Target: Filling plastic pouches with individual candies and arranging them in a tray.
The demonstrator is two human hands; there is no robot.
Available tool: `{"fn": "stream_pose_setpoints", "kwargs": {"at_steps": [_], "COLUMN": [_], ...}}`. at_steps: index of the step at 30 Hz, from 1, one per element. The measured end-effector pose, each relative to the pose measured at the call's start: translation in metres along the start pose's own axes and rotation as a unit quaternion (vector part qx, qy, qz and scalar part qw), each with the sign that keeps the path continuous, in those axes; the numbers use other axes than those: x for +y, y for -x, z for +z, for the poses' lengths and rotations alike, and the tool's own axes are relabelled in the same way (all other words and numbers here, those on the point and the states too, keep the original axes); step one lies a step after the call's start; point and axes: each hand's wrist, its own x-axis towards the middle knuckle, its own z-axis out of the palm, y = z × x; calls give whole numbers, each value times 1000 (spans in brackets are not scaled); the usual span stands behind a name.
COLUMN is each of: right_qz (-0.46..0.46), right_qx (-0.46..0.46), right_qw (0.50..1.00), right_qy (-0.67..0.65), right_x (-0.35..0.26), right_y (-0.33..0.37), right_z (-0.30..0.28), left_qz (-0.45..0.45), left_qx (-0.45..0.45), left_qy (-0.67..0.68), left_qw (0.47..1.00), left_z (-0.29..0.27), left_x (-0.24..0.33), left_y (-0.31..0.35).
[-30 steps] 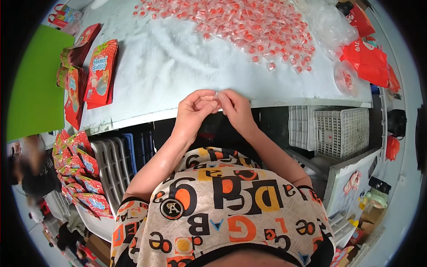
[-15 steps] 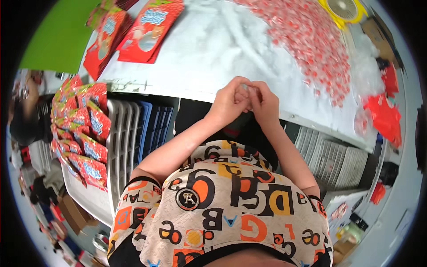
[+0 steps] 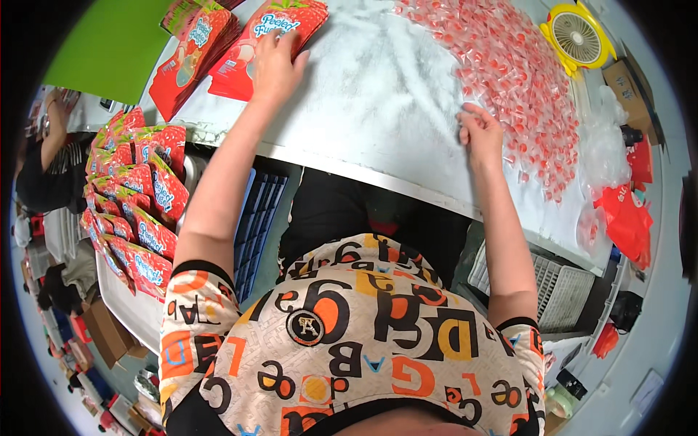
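My left hand [image 3: 276, 71] lies on the upper of two stacks at the far left of the white-covered table [image 3: 378, 116]. That stack is made of flat red packaging pouches [image 3: 231, 81], and the hand's fingers are spread over the top one. A second stack of red pouches [image 3: 185, 64] leans just left of it. At the edge of a big pile of small red candies in clear wrappers [image 3: 516, 94], my right hand [image 3: 481, 136] hovers or rests with fingers loosely bent and apart. Nothing shows in its grasp.
Filled red pouches [image 3: 142, 203] are heaped in a white crate [image 3: 116, 291] at my left. A yellow fan [image 3: 578, 36] stands at the far right. Clear plastic bags [image 3: 607, 145] and a red bag [image 3: 625, 221] lie along the right edge. A person [image 3: 43, 174] sits at the far left.
My hands were together at the table's front edge. They have parted: the left has reached forward and left onto the pouches, the right has moved right to the candies.
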Motion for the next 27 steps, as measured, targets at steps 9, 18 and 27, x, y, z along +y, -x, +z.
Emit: {"fn": "stream_pose_setpoints", "kwargs": {"at_steps": [9,18,27], "right_qz": [-25,-59,-9], "right_qx": [-11,11,-46], "right_qw": [997,992,998], "right_qy": [69,111,-38], "right_x": [-6,-3,2], "right_y": [-27,-44,-48], "right_z": [-19,-41,-51], "left_qz": [-30,62,105], "left_qx": [-80,-52,45], "left_qy": [-61,43,-119], "left_qw": [994,996,986], "left_z": [6,-15,-42], "left_x": [-23,-14,-14], "left_y": [-11,-11,-9]}}
